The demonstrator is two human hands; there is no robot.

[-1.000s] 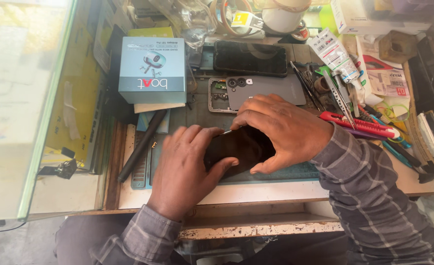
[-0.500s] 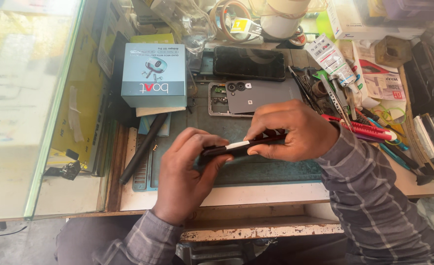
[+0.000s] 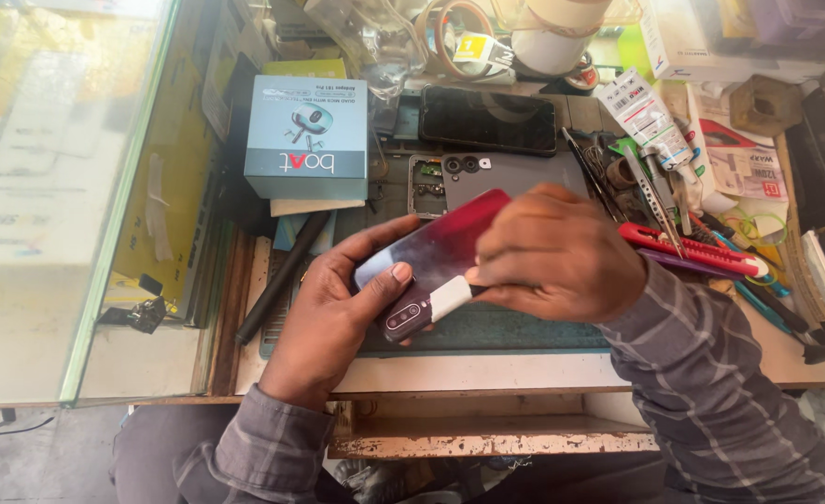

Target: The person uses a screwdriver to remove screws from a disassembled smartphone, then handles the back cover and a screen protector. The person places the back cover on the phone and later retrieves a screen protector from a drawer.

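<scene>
Two hands: we hold one red phone point(image 3: 436, 257) over the green mat point(image 3: 487, 329), back up.
Left hand point(image 3: 338, 308): cradles its camera end, steadying it.
Right hand point(image 3: 552, 252): pinches a white pry card point(image 3: 448, 299) against the phone's edge.
Nearby: grey phone point(image 3: 496, 177), red cutter point(image 3: 688, 250) on the table point(image 3: 450, 373).

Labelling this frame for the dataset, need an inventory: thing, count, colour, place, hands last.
phone: 1, glossy red back, held over the mat, camera end toward the person
white card: 1, at the phone's edge
opened phone: 1, grey, behind the hands
dark phone: 1, black, further back
box: 1, teal-grey, left rear
utility knife: 1, red, right
work mat: 1, dark green, under the hands
glass case: 1, far left
left hand: grips the phone
right hand: holds the white card
</scene>
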